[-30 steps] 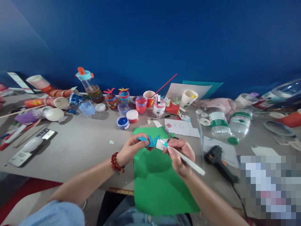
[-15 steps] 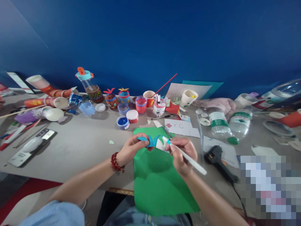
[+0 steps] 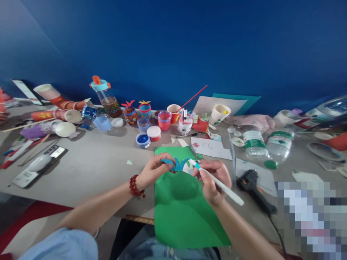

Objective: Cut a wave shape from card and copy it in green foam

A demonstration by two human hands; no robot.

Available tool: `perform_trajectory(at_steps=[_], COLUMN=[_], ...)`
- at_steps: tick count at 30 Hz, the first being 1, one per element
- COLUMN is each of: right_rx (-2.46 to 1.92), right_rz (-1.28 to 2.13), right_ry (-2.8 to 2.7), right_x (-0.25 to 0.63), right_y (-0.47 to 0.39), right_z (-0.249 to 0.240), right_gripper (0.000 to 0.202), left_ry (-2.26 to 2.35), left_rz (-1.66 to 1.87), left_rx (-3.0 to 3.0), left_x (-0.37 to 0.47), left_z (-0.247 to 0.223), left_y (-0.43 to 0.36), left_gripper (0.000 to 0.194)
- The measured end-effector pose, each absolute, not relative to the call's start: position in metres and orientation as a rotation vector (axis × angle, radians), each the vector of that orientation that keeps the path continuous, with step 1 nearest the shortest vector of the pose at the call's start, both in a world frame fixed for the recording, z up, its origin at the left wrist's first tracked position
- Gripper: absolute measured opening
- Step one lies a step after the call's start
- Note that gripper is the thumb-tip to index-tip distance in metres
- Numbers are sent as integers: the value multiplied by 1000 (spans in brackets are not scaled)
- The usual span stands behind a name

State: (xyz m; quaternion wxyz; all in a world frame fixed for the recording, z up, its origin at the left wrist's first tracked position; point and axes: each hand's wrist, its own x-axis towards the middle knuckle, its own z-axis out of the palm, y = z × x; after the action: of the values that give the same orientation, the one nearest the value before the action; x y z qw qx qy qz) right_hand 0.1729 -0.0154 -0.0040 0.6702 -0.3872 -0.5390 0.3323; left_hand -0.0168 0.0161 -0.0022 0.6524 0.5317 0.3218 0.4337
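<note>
My left hand (image 3: 155,170), with a red bead bracelet (image 3: 133,185) at its wrist, pinches a blue leaf-shaped cutout (image 3: 177,165) over the top of a green sheet (image 3: 187,213). In my right hand (image 3: 215,178) is a white marker (image 3: 227,191) with a light-blue collar, its tip at the right end of the blue cutout. A white piece with green marks shows partly between the hands. Behind them, scissors (image 3: 194,152) lie partly over the green sheet's back edge.
Blue paint (image 3: 142,139), a red-lidded jar (image 3: 154,133) and decorated cups (image 3: 130,116) stand behind the hands. To the right are a glue gun (image 3: 255,189) and plastic bottles (image 3: 255,142). A phone (image 3: 40,166) and paper-cup figures (image 3: 54,97) lie left.
The blue cutout is spread wider and turned more to the camera. My right hand and the marker have shifted slightly right. The whole view has moved a little.
</note>
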Motion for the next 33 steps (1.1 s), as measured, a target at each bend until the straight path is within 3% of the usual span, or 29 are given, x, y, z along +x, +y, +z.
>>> perform_trajectory(at_steps=[23, 33], right_rx=[-889, -777], right_rz=[844, 1155], right_ry=[-1015, -1052], right_x=[177, 187], right_y=[-1, 6], right_z=[3, 5], right_gripper=[12, 6], left_ry=[661, 639], left_rz=[1077, 1037], left_rx=[1008, 898], left_x=[-14, -16], left_z=[-3, -5], left_y=[22, 21], left_gripper=[19, 19])
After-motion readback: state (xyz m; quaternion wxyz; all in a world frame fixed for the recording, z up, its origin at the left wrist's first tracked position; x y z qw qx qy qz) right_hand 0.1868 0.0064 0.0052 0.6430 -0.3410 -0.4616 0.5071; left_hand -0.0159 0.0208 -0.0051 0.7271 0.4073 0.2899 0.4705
